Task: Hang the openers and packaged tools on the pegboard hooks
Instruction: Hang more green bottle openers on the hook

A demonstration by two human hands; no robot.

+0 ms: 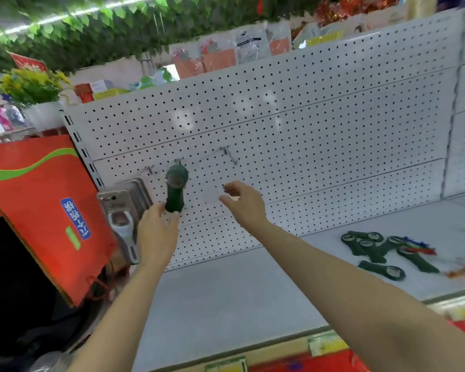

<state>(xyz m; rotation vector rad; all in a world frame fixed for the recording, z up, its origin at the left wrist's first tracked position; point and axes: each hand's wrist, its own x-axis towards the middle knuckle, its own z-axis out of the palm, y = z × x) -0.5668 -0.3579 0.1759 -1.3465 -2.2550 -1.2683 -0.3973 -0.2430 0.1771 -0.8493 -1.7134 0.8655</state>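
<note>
A dark green opener is hanging by its round head from a hook on the white pegboard, its handle pointing down. The left hand is reaching up under it, and its fingertips are touching the lower end of the handle; the grip there is looking loose, with the fingers only lightly bent around the tip rather than clamped on it. The right hand is hovering just to the right of the opener, apart from it, with thumb and fingers curved and spread and nothing between them. Two more hooks are sticking out of the pegboard at about the same height: a short one to the left of the opener and a longer one up and to the right, both bare. At the left edge of the pegboard, packaged tools in clear blister packs are hanging in a stack, the front one showing a grey and white opener. On the grey shelf at the foot of the pegboard, well to the right of both hands, a loose cluster of green openers is lying flat, with a few blurred coloured items beside them. A red bag is standing to the left of the shelving.
</note>
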